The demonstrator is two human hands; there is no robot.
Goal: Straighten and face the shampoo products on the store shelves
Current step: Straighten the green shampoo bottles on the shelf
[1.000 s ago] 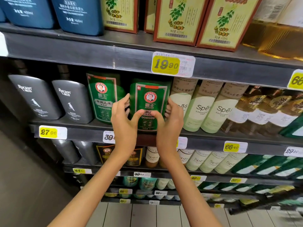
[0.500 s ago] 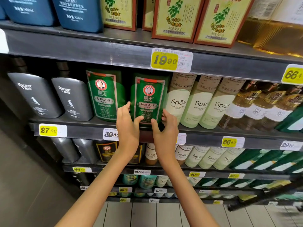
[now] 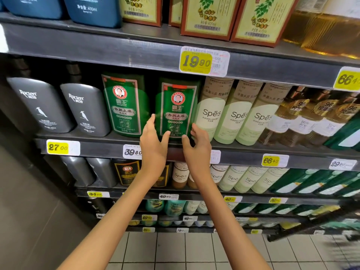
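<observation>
Green Bawang shampoo bottle [image 3: 176, 108] stands label-out on the middle shelf [image 3: 93, 142], between its twin [image 3: 124, 106] and a Spēs bottle [image 3: 209, 114]. Left hand [image 3: 153, 145] and right hand [image 3: 197, 147] bracket its base, fingers near-straight, thumbs on front, nothing wrapped. Likely full: heavy, rigid, slick. Best held low, at the sides.

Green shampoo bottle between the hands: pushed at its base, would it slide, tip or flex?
Probably rigid: the green shampoo bottle shows flat, undented faces between the left hand and right hand. Likely heavy, being tall and broad. It may tip rather than roll, standing upright on a flat base.
</observation>
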